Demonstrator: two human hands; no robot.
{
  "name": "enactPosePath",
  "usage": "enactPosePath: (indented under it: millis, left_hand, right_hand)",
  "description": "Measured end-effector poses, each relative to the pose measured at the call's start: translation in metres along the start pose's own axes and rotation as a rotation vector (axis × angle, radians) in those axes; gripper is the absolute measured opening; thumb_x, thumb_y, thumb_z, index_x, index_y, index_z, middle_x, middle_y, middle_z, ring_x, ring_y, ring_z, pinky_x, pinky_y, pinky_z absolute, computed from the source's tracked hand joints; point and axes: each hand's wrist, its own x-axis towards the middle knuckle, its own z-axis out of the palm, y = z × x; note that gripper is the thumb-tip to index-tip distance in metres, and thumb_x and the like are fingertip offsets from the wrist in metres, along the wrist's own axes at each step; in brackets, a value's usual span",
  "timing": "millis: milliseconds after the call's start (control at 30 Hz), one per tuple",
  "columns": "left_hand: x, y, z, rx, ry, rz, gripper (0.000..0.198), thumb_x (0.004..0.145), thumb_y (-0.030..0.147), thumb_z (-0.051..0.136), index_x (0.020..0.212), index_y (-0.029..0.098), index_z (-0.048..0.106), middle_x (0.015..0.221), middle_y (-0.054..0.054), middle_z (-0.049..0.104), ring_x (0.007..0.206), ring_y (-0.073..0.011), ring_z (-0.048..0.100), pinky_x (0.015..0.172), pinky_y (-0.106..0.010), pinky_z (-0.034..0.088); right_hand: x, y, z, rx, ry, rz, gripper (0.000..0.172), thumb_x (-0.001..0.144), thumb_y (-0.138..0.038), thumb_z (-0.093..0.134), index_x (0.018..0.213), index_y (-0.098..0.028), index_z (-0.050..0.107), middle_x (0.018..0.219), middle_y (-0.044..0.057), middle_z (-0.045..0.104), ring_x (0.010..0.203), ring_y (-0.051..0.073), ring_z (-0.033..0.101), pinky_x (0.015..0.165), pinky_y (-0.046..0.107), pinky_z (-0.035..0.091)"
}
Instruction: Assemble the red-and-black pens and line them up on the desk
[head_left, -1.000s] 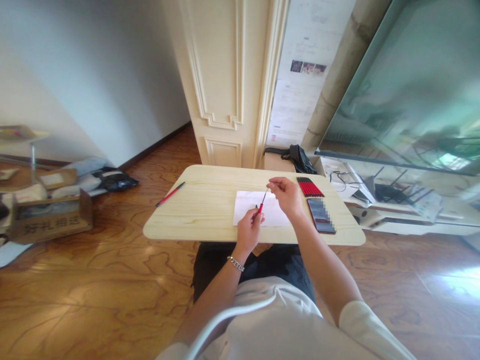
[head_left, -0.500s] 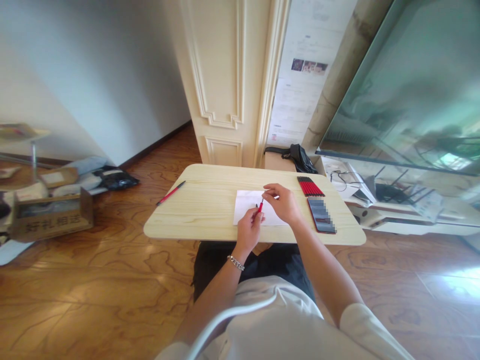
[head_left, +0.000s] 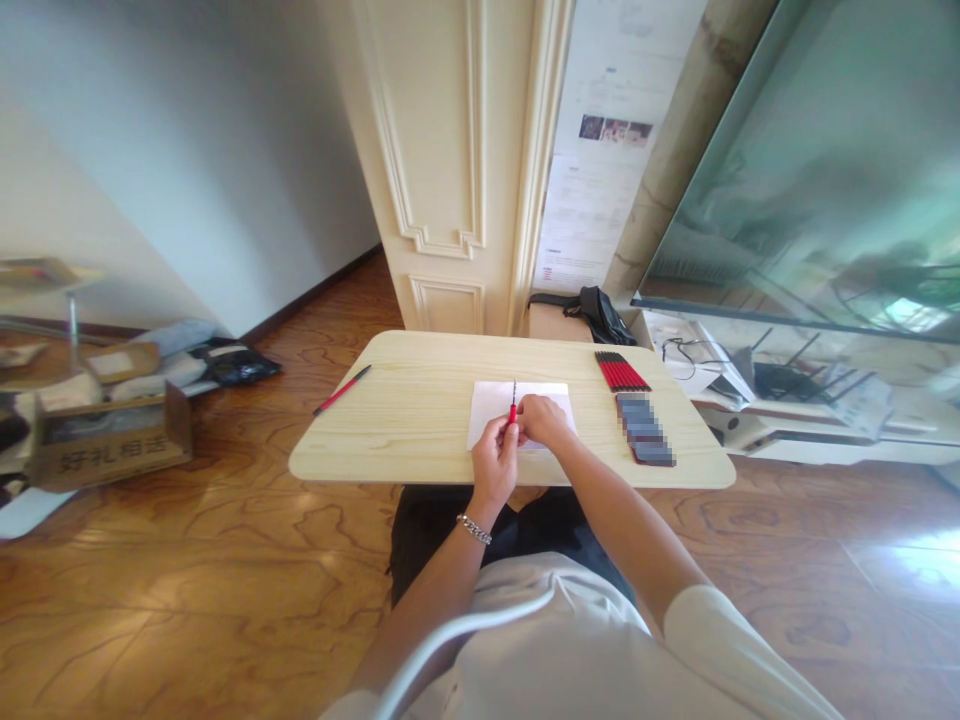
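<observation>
Where the hands meet: left hand (head_left: 493, 465) pinches a red pencil (head_left: 513, 410) upright, dark tip up, above the middle of the desk (head_left: 390, 405).
Right hand: right hand (head_left: 544, 420) has its fingers pressed together at the pencil; whether they grip it is hidden.
Under the hands: white paper (head_left: 491, 402), probably a clean backing for the work.
Right of the paper: pencil row (head_left: 622, 372), laid parallel, apparently for easy picking; blurred pack (head_left: 645, 430) beside it.
Left of the paper: loose pencil (head_left: 341, 390), lying apart on the desk.
Beyond the desk: cardboard box (head_left: 109, 440) on the floor, far left.
</observation>
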Motion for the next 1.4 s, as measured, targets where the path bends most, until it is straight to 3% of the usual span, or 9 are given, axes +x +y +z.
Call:
enactPosePath:
  millis: [100,167,333,433,533,700,1067,1400]
  left_hand:
    - [0.000,0.000,0.000,0.023,-0.014,-0.001,0.034,0.091,0.046,0.052,0.109,0.018,0.060,0.091,-0.007,0.070,0.078,-0.0176,0.069,0.077,-0.032,0.056]
    - [0.000,0.000,0.000,0.031,-0.027,-0.005,0.034,0.092,0.046,0.052,0.108,0.017,0.060,0.090,-0.008,0.070,0.078,-0.0170,0.069,0.077,-0.031,0.056]
    - [0.000,-0.001,0.002,0.023,-0.049,-0.016,0.033,0.091,0.045,0.053,0.107,0.017,0.060,0.091,-0.007,0.069,0.078,-0.0160,0.069,0.076,-0.031,0.056]
    - [0.000,-0.002,0.003,0.028,-0.048,-0.018,0.032,0.090,0.044,0.054,0.106,0.017,0.060,0.091,-0.007,0.069,0.077,-0.0157,0.069,0.076,-0.031,0.056]
    - [0.000,-0.002,0.003,0.046,-0.055,-0.024,0.031,0.091,0.044,0.054,0.105,0.017,0.061,0.090,-0.007,0.069,0.078,-0.0160,0.069,0.076,-0.031,0.056]
    - [0.000,-0.001,0.002,0.071,-0.069,-0.029,0.031,0.091,0.045,0.054,0.105,0.018,0.061,0.089,-0.006,0.070,0.077,-0.0163,0.069,0.075,-0.030,0.055]
    - [0.000,0.000,0.002,0.066,-0.079,-0.034,0.031,0.090,0.045,0.055,0.105,0.019,0.062,0.090,-0.007,0.071,0.078,-0.0172,0.070,0.075,-0.030,0.055]
    - [0.001,-0.001,0.001,0.052,-0.105,-0.051,0.036,0.090,0.047,0.054,0.109,0.018,0.064,0.090,-0.007,0.071,0.075,-0.0165,0.069,0.074,-0.031,0.056]
  right_hand:
    - [0.004,0.005,0.000,0.084,0.037,-0.019,0.013,0.068,-0.030,0.068,0.070,-0.017,0.069,0.077,0.010,0.071,0.080,0.023,0.066,0.065,0.028,0.044]
    - [0.007,0.014,-0.002,0.275,0.093,-0.053,0.015,0.072,-0.030,0.063,0.071,-0.016,0.068,0.070,0.007,0.069,0.071,0.019,0.064,0.060,0.025,0.043]
    - [0.002,0.027,-0.030,0.974,0.248,-0.224,0.039,0.077,-0.039,0.061,0.108,-0.016,0.061,0.074,0.003,0.069,0.054,0.011,0.055,0.052,0.023,0.042]
    - [-0.010,0.020,-0.055,1.128,0.351,-0.339,0.040,0.080,-0.043,0.060,0.111,-0.019,0.059,0.084,0.004,0.070,0.060,0.011,0.057,0.056,0.023,0.045]
    - [-0.019,0.010,-0.070,1.133,0.440,-0.366,0.039,0.080,-0.045,0.061,0.110,-0.020,0.057,0.087,0.005,0.070,0.064,0.011,0.058,0.056,0.023,0.046]
    - [-0.022,0.002,-0.068,1.091,0.484,-0.409,0.036,0.081,-0.044,0.061,0.108,-0.020,0.057,0.086,0.004,0.070,0.064,0.012,0.059,0.054,0.023,0.045]
    - [-0.020,0.002,-0.059,0.991,0.413,-0.423,0.033,0.080,-0.040,0.061,0.107,-0.020,0.060,0.084,0.004,0.070,0.064,0.013,0.059,0.056,0.025,0.046]
    - [-0.030,0.011,-0.032,0.922,0.306,-0.408,0.032,0.080,-0.039,0.061,0.106,-0.020,0.062,0.084,0.004,0.070,0.068,0.014,0.061,0.060,0.026,0.047]
